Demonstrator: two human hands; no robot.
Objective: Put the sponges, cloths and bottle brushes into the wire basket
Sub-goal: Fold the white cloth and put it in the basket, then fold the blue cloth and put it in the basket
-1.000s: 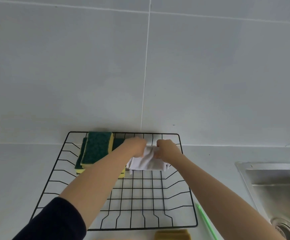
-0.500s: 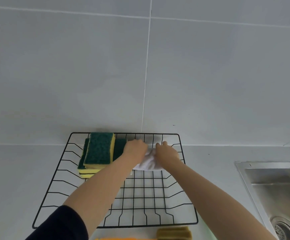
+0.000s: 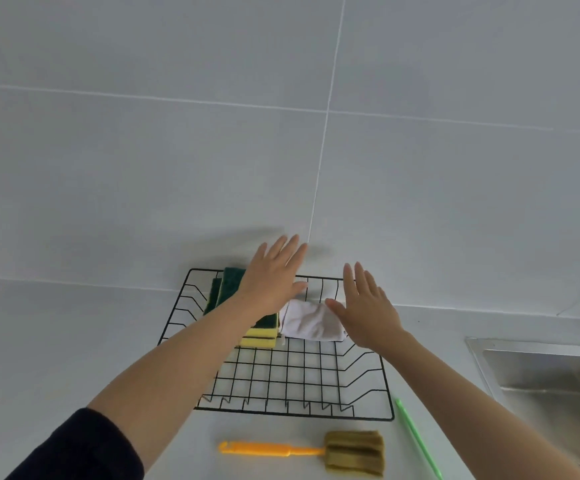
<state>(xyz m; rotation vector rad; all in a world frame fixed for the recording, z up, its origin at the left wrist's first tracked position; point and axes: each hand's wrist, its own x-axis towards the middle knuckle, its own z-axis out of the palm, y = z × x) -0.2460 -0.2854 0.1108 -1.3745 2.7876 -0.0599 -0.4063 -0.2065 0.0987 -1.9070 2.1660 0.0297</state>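
Nearest, on tabletop (image 3: pixel 74 341): orange-handled bottle brush (image 3: pixel 316 451) and green brush handle (image 3: pixel 418 439), both outside wire basket (image 3: pixel 293 414). Both forearms extend over basket. Left hand (image 3: pixel 271 282) and right hand (image 3: pixel 364 308) flat, fingers spread, holding nothing. In basket, far end: white cloth (image 3: pixel 311 322) between hands; stacked green-yellow sponges (image 3: pixel 260 336) just left, touching it.

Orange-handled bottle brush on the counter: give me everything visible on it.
The orange-handled bottle brush lies flat on the pale grey counter, outside and just in front of the black wire basket. Its slim orange handle, plastic by the look, points left and ends in a small hook. The head on the right is olive-yellow sponge in ridged segments. Nothing touches it; both hands are over the basket.
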